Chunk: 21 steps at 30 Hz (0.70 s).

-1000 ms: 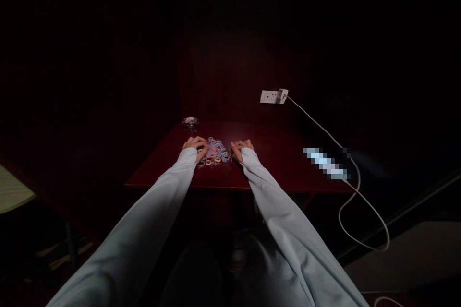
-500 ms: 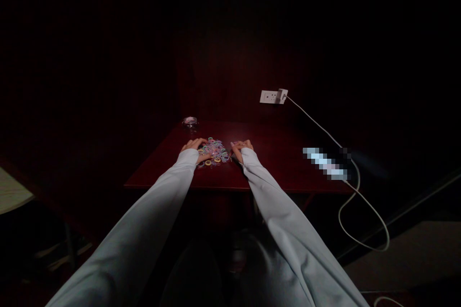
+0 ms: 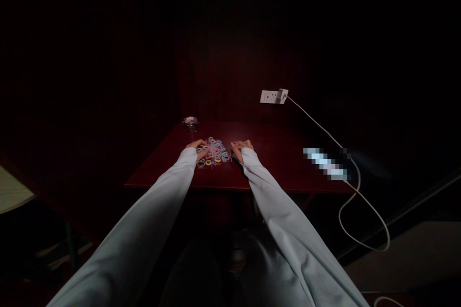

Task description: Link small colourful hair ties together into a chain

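A loose heap of small colourful elastic hair ties (image 3: 217, 151) lies on the dark red table (image 3: 281, 168). My left hand (image 3: 198, 146) is at the heap's left edge, palm down. Its fingers curve over the ties, with the thumb apart from them on the near side; nothing shows in its grasp. On the heap's other side, my right hand (image 3: 242, 149) rests with thumb and fingers pinched together. A purplish bit shows by those fingertips, too small and dark to name for sure.
A clear round container with a pinkish top (image 3: 190, 122) stands at the table's back left corner. At the right lies a blurred-out bright device (image 3: 326, 163), its white cable (image 3: 313, 119) running up to a wall socket (image 3: 269, 97). The surroundings are very dark.
My left hand opened outward to the left half a second ago, then moved back in to the right over the heap's edge. My right hand has stayed in place.
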Each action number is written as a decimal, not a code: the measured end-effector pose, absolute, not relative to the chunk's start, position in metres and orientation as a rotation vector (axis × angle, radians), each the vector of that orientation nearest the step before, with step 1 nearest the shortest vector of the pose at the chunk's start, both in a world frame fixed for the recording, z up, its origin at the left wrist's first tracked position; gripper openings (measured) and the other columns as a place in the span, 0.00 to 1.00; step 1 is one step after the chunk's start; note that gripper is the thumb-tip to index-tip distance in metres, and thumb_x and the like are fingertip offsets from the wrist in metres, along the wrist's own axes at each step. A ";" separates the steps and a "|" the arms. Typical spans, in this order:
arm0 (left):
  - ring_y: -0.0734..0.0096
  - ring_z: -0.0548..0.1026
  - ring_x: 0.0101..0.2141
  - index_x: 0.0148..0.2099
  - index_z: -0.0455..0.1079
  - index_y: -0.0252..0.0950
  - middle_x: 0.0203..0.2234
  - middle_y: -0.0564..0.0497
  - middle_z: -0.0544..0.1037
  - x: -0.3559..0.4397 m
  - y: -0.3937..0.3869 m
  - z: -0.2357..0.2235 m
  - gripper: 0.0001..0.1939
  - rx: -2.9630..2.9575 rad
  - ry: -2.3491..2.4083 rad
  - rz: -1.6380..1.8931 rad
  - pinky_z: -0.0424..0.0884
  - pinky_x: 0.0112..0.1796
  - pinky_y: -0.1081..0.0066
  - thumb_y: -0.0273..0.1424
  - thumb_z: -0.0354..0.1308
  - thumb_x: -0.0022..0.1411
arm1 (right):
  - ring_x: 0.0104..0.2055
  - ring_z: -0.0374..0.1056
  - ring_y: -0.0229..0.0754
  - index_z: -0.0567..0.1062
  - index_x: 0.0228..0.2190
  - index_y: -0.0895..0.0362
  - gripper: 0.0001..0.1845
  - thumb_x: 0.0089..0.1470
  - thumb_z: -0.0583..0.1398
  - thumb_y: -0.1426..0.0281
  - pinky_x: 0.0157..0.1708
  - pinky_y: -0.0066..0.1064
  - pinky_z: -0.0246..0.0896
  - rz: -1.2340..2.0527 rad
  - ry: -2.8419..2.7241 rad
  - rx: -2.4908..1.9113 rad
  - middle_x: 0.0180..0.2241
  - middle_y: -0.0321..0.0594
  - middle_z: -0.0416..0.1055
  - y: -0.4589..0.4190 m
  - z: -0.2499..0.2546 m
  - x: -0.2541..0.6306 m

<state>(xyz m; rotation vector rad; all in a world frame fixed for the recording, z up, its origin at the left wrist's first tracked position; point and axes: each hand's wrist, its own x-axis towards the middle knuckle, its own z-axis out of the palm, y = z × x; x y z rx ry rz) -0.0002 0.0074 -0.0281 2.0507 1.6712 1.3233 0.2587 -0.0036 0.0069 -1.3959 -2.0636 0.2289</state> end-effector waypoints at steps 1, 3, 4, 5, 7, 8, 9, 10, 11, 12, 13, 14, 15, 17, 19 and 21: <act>0.62 0.82 0.38 0.38 0.78 0.42 0.36 0.51 0.86 0.000 0.006 -0.027 0.07 2.034 1.665 1.337 0.77 0.42 0.67 0.31 0.69 0.55 | 0.59 0.66 0.46 0.86 0.28 0.50 0.29 0.76 0.53 0.60 0.63 0.38 0.55 0.230 -2.066 -1.392 0.46 0.38 0.82 -0.003 0.007 0.259; 0.64 0.81 0.35 0.38 0.78 0.42 0.34 0.52 0.85 -0.001 0.004 -0.026 0.07 2.013 1.650 1.360 0.76 0.39 0.69 0.31 0.68 0.54 | 0.60 0.66 0.46 0.86 0.29 0.50 0.29 0.76 0.52 0.59 0.64 0.40 0.54 0.240 -2.067 -1.395 0.47 0.37 0.83 -0.003 0.007 0.259; 0.65 0.80 0.33 0.38 0.79 0.42 0.34 0.52 0.85 -0.001 0.004 -0.026 0.07 2.007 1.640 1.367 0.75 0.37 0.69 0.32 0.68 0.55 | 0.60 0.66 0.46 0.86 0.29 0.49 0.29 0.76 0.53 0.59 0.65 0.40 0.54 0.242 -2.067 -1.400 0.47 0.37 0.83 -0.003 0.007 0.259; 0.66 0.79 0.31 0.39 0.79 0.42 0.33 0.52 0.85 -0.001 0.004 -0.026 0.07 1.997 1.631 1.374 0.74 0.36 0.70 0.32 0.67 0.55 | 0.60 0.66 0.46 0.86 0.29 0.49 0.29 0.76 0.53 0.60 0.65 0.40 0.54 0.242 -2.067 -1.407 0.47 0.37 0.83 -0.003 0.007 0.259; 0.69 0.76 0.28 0.39 0.79 0.41 0.32 0.52 0.85 -0.001 0.004 -0.027 0.07 1.965 1.621 1.395 0.72 0.33 0.71 0.33 0.66 0.55 | 0.60 0.67 0.46 0.87 0.29 0.49 0.28 0.76 0.53 0.60 0.64 0.40 0.55 0.235 -2.072 -1.419 0.47 0.37 0.83 -0.002 0.007 0.258; 0.70 0.76 0.27 0.39 0.78 0.41 0.31 0.52 0.84 -0.001 0.004 -0.027 0.07 1.946 1.615 1.413 0.72 0.32 0.71 0.33 0.66 0.55 | 0.59 0.67 0.45 0.87 0.29 0.49 0.28 0.76 0.53 0.60 0.63 0.39 0.56 0.231 -2.074 -1.416 0.47 0.38 0.83 -0.001 0.006 0.259; 0.70 0.75 0.27 0.39 0.78 0.41 0.30 0.52 0.84 0.000 0.005 -0.027 0.07 1.928 1.604 1.432 0.71 0.31 0.72 0.33 0.65 0.55 | 0.59 0.67 0.45 0.87 0.29 0.49 0.29 0.76 0.53 0.60 0.63 0.39 0.56 0.230 -2.077 -1.408 0.46 0.38 0.83 0.000 0.006 0.259; 0.71 0.74 0.26 0.39 0.78 0.41 0.30 0.53 0.84 0.000 0.005 -0.028 0.07 1.912 1.587 1.450 0.71 0.30 0.72 0.33 0.65 0.55 | 0.58 0.66 0.45 0.87 0.29 0.49 0.29 0.76 0.52 0.60 0.63 0.39 0.56 0.231 -2.080 -1.400 0.46 0.38 0.83 0.001 0.004 0.259; 0.71 0.73 0.25 0.39 0.77 0.42 0.29 0.53 0.83 0.001 0.005 -0.028 0.08 1.898 1.568 1.465 0.70 0.30 0.72 0.33 0.64 0.55 | 0.58 0.66 0.46 0.87 0.30 0.49 0.28 0.76 0.52 0.59 0.62 0.39 0.56 0.230 -2.077 -1.392 0.46 0.38 0.83 0.003 0.003 0.259; 0.72 0.73 0.25 0.39 0.77 0.42 0.29 0.53 0.83 0.001 0.005 -0.028 0.08 1.886 1.551 1.474 0.70 0.30 0.72 0.33 0.64 0.54 | 0.57 0.66 0.46 0.86 0.30 0.49 0.27 0.75 0.53 0.59 0.61 0.39 0.56 0.227 -2.068 -1.383 0.46 0.38 0.83 0.005 0.001 0.260; 0.72 0.72 0.24 0.39 0.76 0.42 0.28 0.54 0.83 0.002 0.005 -0.027 0.09 1.874 1.543 1.475 0.70 0.30 0.72 0.33 0.64 0.54 | 0.57 0.66 0.46 0.86 0.31 0.49 0.26 0.75 0.54 0.58 0.60 0.39 0.56 0.221 -2.060 -1.371 0.47 0.38 0.83 0.006 0.000 0.260; 0.72 0.72 0.24 0.40 0.76 0.42 0.28 0.54 0.83 0.003 0.004 -0.026 0.10 1.860 1.544 1.471 0.70 0.30 0.72 0.33 0.64 0.53 | 0.56 0.66 0.47 0.86 0.32 0.50 0.24 0.74 0.55 0.58 0.60 0.39 0.57 0.213 -2.052 -1.356 0.47 0.39 0.83 0.008 -0.002 0.261; 0.73 0.72 0.24 0.40 0.76 0.41 0.28 0.54 0.83 0.003 0.004 -0.026 0.10 1.845 1.550 1.462 0.69 0.31 0.72 0.33 0.64 0.53 | 0.56 0.65 0.48 0.86 0.34 0.50 0.21 0.73 0.56 0.58 0.59 0.40 0.57 0.203 -2.047 -1.336 0.47 0.39 0.82 0.009 -0.004 0.262; 0.72 0.73 0.25 0.41 0.76 0.41 0.29 0.54 0.84 0.005 0.001 -0.023 0.10 1.818 1.564 1.442 0.70 0.32 0.72 0.33 0.63 0.54 | 0.55 0.65 0.49 0.85 0.36 0.50 0.17 0.70 0.58 0.59 0.58 0.41 0.57 0.188 -2.051 -1.291 0.47 0.40 0.82 0.010 -0.005 0.263; 0.71 0.76 0.27 0.41 0.75 0.41 0.29 0.53 0.84 0.006 -0.002 -0.020 0.10 1.801 1.572 1.437 0.72 0.35 0.72 0.33 0.63 0.55 | 0.55 0.65 0.50 0.84 0.37 0.50 0.13 0.68 0.60 0.60 0.58 0.42 0.57 0.180 -2.069 -1.256 0.46 0.41 0.82 0.008 -0.005 0.264; 0.68 0.78 0.29 0.41 0.75 0.41 0.29 0.53 0.84 0.007 -0.005 -0.017 0.08 1.798 1.586 1.438 0.74 0.39 0.70 0.33 0.63 0.57 | 0.55 0.65 0.50 0.84 0.38 0.49 0.11 0.67 0.61 0.61 0.58 0.42 0.57 0.182 -2.091 -1.230 0.45 0.41 0.82 0.005 -0.003 0.265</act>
